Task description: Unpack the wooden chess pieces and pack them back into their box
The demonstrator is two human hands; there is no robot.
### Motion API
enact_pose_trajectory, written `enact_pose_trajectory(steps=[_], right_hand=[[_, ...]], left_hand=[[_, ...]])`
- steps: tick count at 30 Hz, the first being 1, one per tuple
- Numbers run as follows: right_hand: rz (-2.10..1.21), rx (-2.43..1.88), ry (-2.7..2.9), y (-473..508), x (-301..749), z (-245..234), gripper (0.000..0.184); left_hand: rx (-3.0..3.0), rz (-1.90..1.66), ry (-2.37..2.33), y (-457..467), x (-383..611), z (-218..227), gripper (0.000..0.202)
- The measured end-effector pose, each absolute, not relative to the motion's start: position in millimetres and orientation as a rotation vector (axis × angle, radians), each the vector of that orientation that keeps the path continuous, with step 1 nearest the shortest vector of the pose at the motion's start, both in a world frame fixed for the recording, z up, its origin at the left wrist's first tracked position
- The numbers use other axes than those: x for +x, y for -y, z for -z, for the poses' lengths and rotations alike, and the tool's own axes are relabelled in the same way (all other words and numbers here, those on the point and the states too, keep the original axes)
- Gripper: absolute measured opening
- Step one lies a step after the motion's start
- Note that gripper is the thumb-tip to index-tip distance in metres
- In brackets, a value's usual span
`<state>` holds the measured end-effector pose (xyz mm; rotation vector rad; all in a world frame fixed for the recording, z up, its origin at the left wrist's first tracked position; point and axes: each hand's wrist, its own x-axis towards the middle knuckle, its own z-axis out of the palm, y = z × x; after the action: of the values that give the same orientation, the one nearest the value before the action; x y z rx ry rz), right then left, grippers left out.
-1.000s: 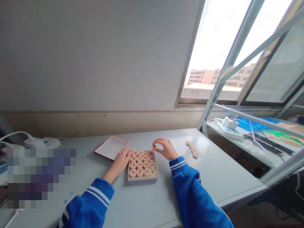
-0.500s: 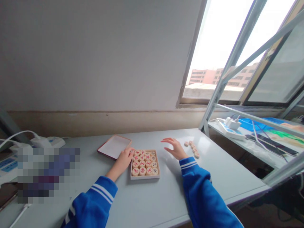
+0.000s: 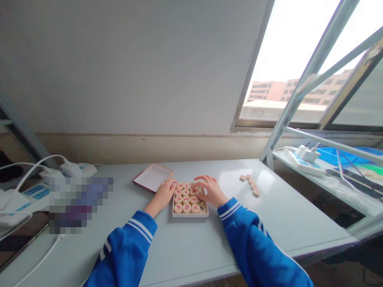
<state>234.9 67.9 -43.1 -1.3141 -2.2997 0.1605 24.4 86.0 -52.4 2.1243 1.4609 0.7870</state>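
Box (image 3: 190,213): being filled, nearly full
Right hand (image 3: 211,190): narrow, being held over far-right pieces (image 3: 198,189); grip cannot be told
Left hand (image 3: 164,193): flat, box being steadied
Loose pieces (image 3: 250,184): lying right, unboxed

Materials as I read them from the head view. Desk (image 3: 185,247): smooth pale-grey laminate with a soft sheen, brightest toward the window. Box (image 3: 190,215): matt white card. Discs (image 3: 186,201) inside it: pale, smooth wood with red and black painted marks. The loose discs (image 3: 253,186) look the same. Lid (image 3: 154,177): matt card, white inside, reddish rim. Sleeves (image 3: 254,243): blue cloth with white stripes (faintly shiny on the folds). Frame bar (image 3: 299,91): grey painted metal. Wall (image 3: 134,67): matt plaster. Power strip (image 3: 80,169): glossy white plastic.
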Motion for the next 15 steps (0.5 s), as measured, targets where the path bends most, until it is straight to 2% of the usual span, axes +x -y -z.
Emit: enact_pose_trajectory(steps=[5,9,12,15], right_hand=[[-0.030,-1.575,2.120,-69.3,272.4,36.3,0.020],[0.362,-1.983,1.861,-61.8,331.4,44.8,0.013],[0.609,-2.076,1.658,-56.3,359.1,49.6,0.022],[0.468,-1.929,1.737,-56.7,350.6,44.1,0.027]], left_hand=[[2.147,-0.769,-1.490,-88.6,23.8,55.0,0.027],[2.151,-0.766,-1.486,-90.6,23.3,57.1,0.027],[2.143,-0.763,-1.469,-90.4,23.3,56.5,0.028],[2.136,-0.760,-1.474,-89.9,23.5,55.8,0.028]])
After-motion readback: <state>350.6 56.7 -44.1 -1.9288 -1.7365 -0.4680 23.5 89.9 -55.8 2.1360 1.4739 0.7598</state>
